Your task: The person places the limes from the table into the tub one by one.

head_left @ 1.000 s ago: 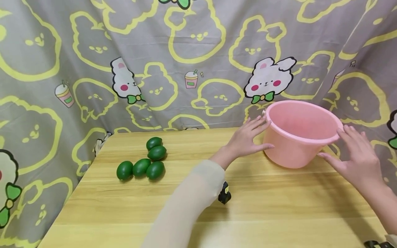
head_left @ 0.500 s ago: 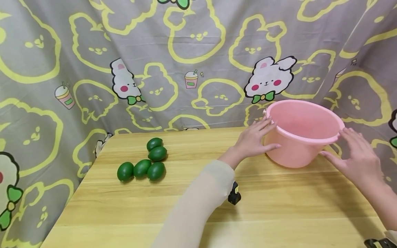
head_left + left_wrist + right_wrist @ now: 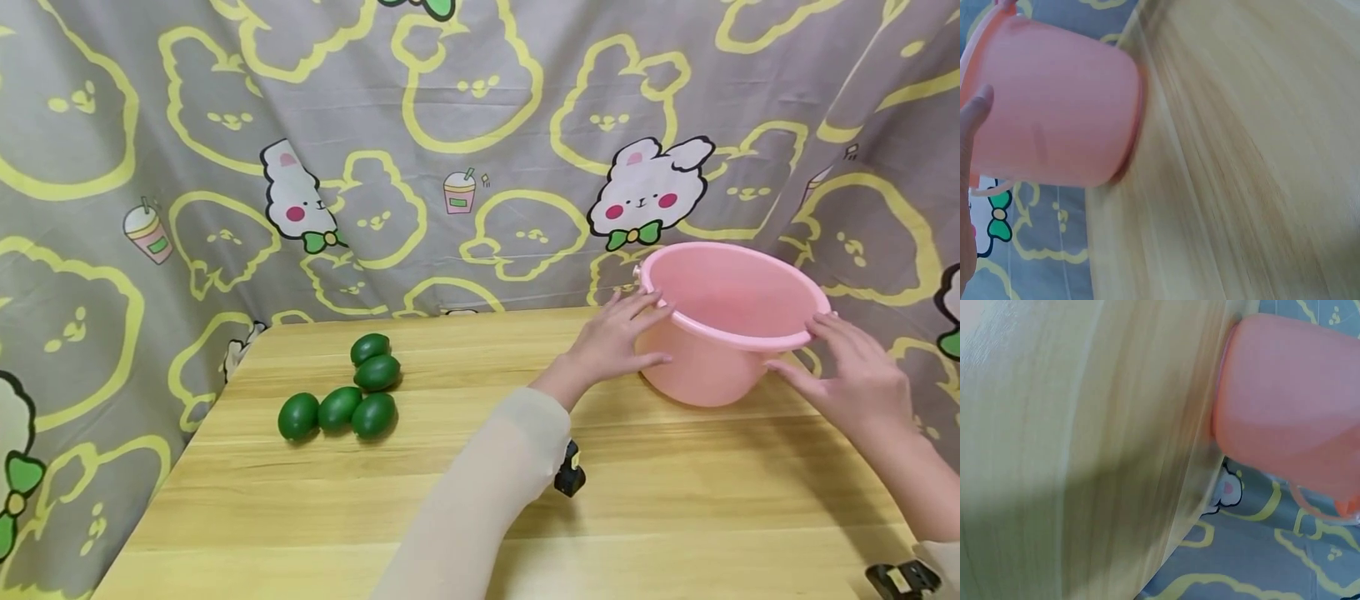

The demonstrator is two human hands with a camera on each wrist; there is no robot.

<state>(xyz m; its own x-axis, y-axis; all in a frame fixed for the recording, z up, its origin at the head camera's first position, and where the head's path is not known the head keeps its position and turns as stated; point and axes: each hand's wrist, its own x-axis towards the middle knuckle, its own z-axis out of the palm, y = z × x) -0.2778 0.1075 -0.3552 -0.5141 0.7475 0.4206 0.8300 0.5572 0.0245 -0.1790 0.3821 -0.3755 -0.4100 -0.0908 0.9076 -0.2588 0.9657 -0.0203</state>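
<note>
A pink plastic bucket stands upright at the back right of the wooden table. My left hand lies against its near left side, fingertips right at the rim and thumb held apart. In the left wrist view that thumb overlaps the bucket wall. On the other side my right hand touches the rim with its fingertips, the fingers extended and the thumb pointing towards the wall. Neither hand is closed round the bucket. Part of its pale handle hangs down in the right wrist view.
Several dark green oval fruits lie in two touching groups on the left of the table. Right behind the table hangs a grey curtain with yellow cartoon outlines. The bucket stands close to the table's back edge.
My left hand has moved right, bringing its fingers over the bucket's rim. My right hand has shifted slightly left onto the rim. The bucket and the fruits stay in place.
</note>
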